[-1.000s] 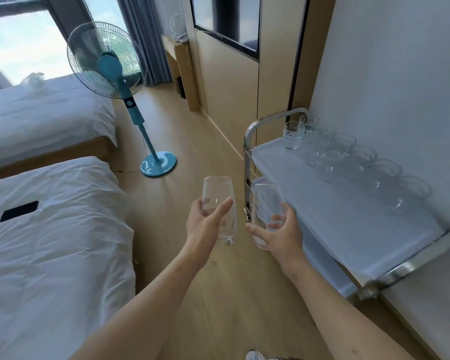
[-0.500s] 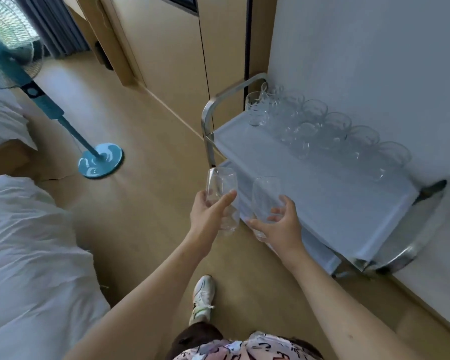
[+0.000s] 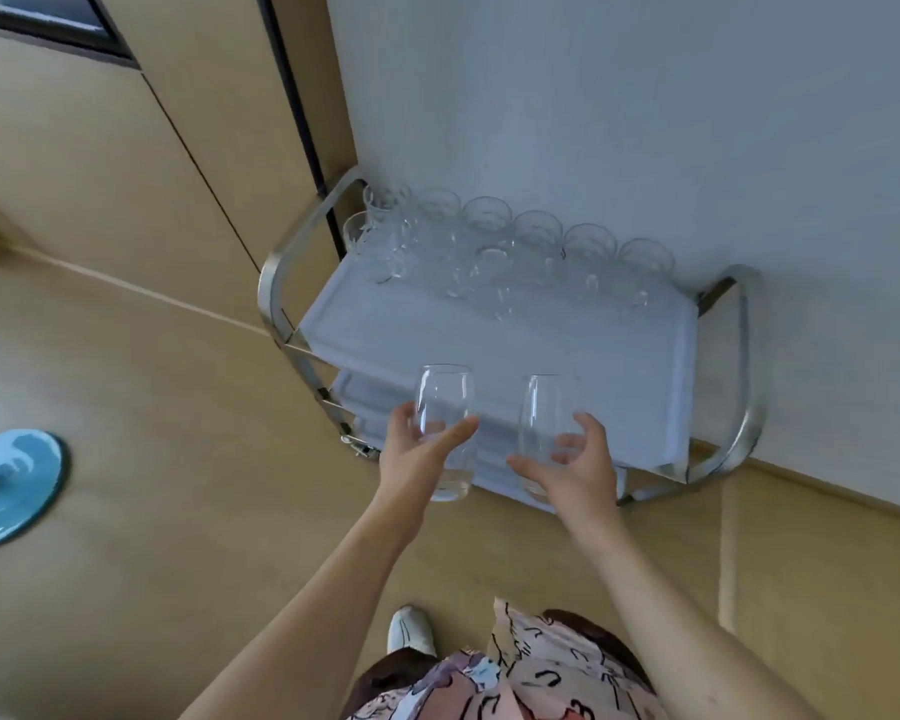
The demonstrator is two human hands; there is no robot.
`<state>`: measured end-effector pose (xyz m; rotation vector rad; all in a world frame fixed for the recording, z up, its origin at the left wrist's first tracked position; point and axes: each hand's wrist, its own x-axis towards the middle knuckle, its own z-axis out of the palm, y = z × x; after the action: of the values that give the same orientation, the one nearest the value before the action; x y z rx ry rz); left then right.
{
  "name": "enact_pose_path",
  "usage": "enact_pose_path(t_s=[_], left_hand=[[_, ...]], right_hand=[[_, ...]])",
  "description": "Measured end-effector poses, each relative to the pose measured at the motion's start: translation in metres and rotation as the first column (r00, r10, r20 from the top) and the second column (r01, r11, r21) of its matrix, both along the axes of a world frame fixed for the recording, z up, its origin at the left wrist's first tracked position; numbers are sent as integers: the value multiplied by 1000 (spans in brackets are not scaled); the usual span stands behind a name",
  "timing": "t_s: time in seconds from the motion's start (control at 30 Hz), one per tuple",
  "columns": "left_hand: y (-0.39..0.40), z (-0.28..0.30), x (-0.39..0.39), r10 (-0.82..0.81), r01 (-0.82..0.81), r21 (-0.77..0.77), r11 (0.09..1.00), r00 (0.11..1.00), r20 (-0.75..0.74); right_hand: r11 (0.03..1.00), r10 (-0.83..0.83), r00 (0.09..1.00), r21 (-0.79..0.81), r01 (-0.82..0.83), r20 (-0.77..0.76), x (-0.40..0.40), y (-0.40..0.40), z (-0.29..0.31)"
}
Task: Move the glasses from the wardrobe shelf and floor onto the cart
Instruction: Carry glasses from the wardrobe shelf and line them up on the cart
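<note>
Two clear stemless glasses are held upright in front of the cart, one in each hand, seen from the head camera looking steeply down. The left hand grips the left glass low on its bowl, thumb stretched across the near face and the other fingers curled round the far side, showing through the glass; the rim stands well above the fingertips and the base hangs below the palm. The right hand holds the right glass the same way, thumb pointing left under the bowl, fingers curled round the right side and visible through the glass. Both glasses are apart from each other and sit over the near edge of the cart, a steel-framed trolley with a pale cloth over its top shelf. Beyond the fingertips, along the far edge of that shelf against the white wall, stands a row of glasses, close together. Left of the left hand lies the wooden floor with a blue fan base. Below the wrists a white shoe and patterned clothing show.
</note>
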<state>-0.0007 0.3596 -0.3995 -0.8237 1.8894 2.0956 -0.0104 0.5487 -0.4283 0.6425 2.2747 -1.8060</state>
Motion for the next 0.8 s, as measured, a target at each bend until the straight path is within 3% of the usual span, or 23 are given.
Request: enact_pose_path(t_s=[0.3,0.5,0.8], left_hand=[[25,-9,-60,-197,195,-66,979,980,-12],[54,-22,-119,-207,199,-173,965,978,-33],[103,-32,-214,-299,254,-358,899,951,-78]], right_hand=[[983,-181,983,-20,181,31,-11,19,-15],[983,-147,989,111,145,12,-74,44,-23],[977,-119,993,181,113,21,-160,81,-35]])
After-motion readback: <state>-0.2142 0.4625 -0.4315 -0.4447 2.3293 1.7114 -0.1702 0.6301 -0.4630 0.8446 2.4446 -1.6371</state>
